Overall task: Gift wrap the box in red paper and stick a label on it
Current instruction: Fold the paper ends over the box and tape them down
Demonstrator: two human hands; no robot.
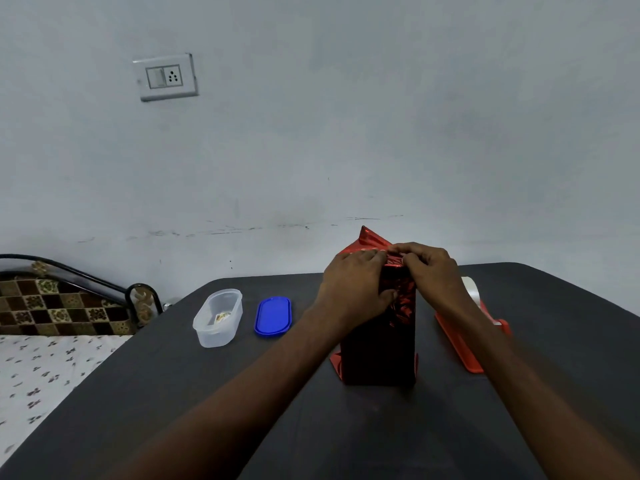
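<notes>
The box (379, 344) stands upright on the dark table (242, 393), covered in shiny red paper. A pointed flap of the red paper (371, 239) sticks up behind its top. My left hand (353, 289) grips the top left of the box, thumb on the front face, fingers over the upper edge. My right hand (431, 275) is at the top right, its fingers pinching the paper at the upper edge next to the left fingers. A little paper flares out at the bottom left corner. The top face is hidden by both hands.
A red tape dispenser (460, 341) with a white roll lies right of the box, partly behind my right forearm. A clear plastic tub (218, 318) holding small stickers and its blue lid (273, 317) lie to the left. A bed borders the table's left side.
</notes>
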